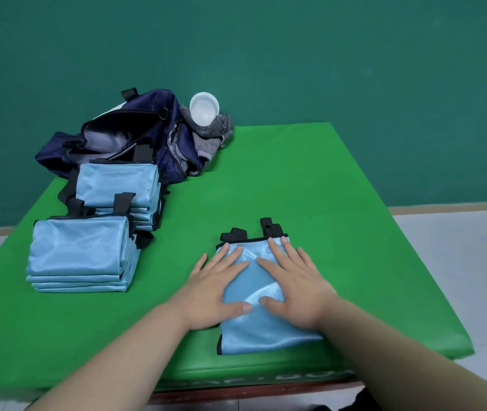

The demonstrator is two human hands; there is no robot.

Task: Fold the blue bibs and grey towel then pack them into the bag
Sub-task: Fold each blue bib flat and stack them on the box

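— What lies at the left of the green table [355, 218]?
— Two piles of folded blue bibs with black straps. The near pile [79, 256] sits close to the left edge. The far pile [117, 185] is just behind it, against the front of the navy bag [123, 134]. The bag lies slumped with its mouth gaping, and the far pile hides its lower front.
— And beside the bag?
— A white bowl [204, 109] tipped on its side rests on the crumpled grey towel [214, 132], which lies against the bag's right end at the table's back edge.
— Where are the hands?
— Nearer the front, well apart from the piles. The left hand [215, 292] lies flat with its fingers spread wide, pressing the left part of a folded bib [266, 330]; its little finger rests on the table. The right hand [292, 286], its fingers also straight and spread, presses the right part. The two hands cover the bib's middle, and its black straps poke out beyond the fingertips.
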